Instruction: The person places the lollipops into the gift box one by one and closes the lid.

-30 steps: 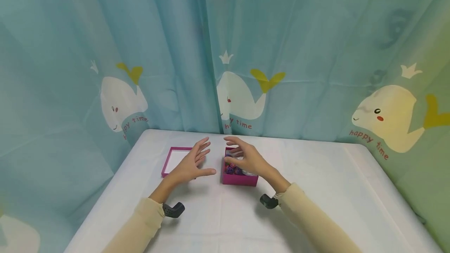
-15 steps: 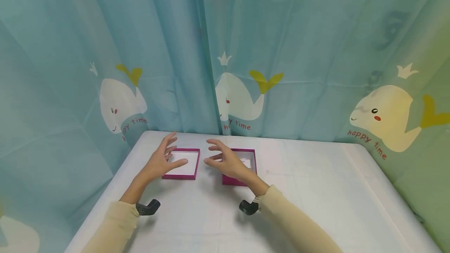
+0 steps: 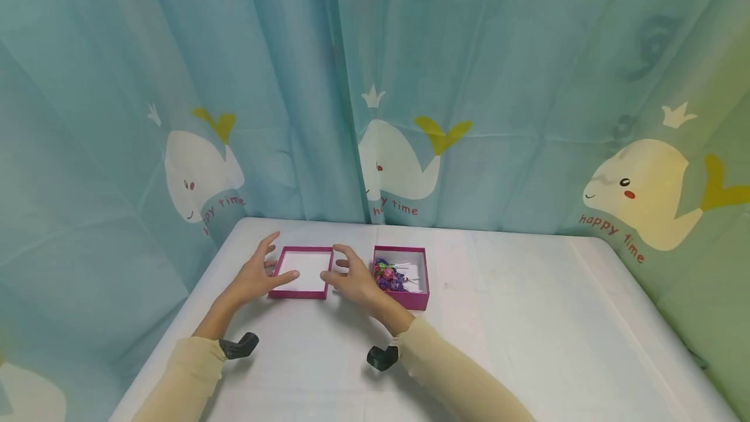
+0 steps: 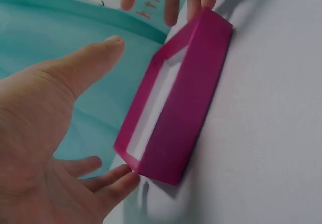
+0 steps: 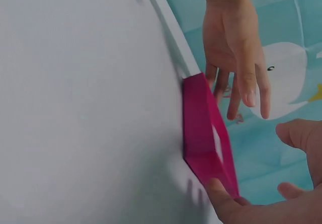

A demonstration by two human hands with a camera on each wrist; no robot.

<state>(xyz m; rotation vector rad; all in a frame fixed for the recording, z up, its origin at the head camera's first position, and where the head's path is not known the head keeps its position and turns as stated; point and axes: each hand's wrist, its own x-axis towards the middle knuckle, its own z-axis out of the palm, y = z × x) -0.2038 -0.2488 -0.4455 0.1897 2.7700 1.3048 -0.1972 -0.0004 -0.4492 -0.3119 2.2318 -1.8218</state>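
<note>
A shallow magenta box lid with a white inside lies hollow side up on the table. My left hand is at its left side, fingers spread and thumb over the near left corner. At the right side is my right hand, its fingers loosely bent. In the left wrist view, fingertips of my left hand are at the lid's end, perhaps touching. The right wrist view has a fingertip of my right hand against the lid's near corner. Neither hand grips it.
Right of the lid stands a deeper magenta box, holding several wrapped lollipops with white sticks. A white cloth covers the table. Blue-green curtains with whale prints hang behind and at the sides.
Both hands have moved left, from between the lid and the box to either side of the lid. The right hand no longer covers the box of lollipops. Lid and box stay in place.
</note>
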